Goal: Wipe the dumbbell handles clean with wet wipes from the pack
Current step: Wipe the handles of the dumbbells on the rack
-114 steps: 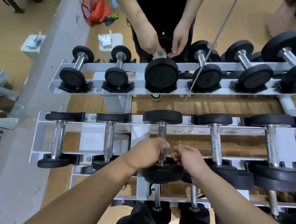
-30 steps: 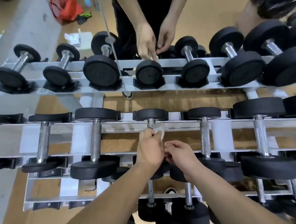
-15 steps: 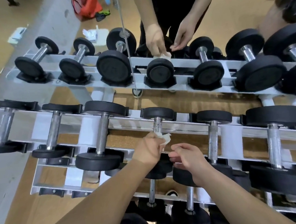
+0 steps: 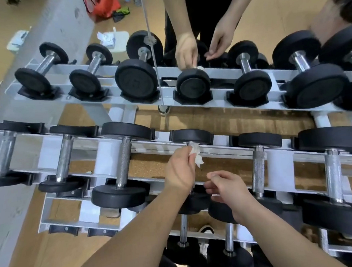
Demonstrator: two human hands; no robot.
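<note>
Cork-brown floor shows under and between the rails of a white rack that carries black-headed dumbbells with metal handles, side by side. Near the middle of the closer row lies the dumbbell being worked on, its far head on the rear rail and its near head low between the two forearms. The left grip is closed round a crumpled white wipe, pressing it to the top of the handle just under the far head; hand and wipe hide most of the handle. The right grip hangs just beside it, level with the near end of the handle, fingers loosely curled toward the bar with nothing seen in them and apart from the wipe. At the top of the view runs another row of dumbbells on a like rail, and over it a second pair of hands, one holding something white against a handle there. On the floor beyond the row's left part sits a white pack with wipes bunched on it, well apart from both grips. Farther back lies a red bag.
</note>
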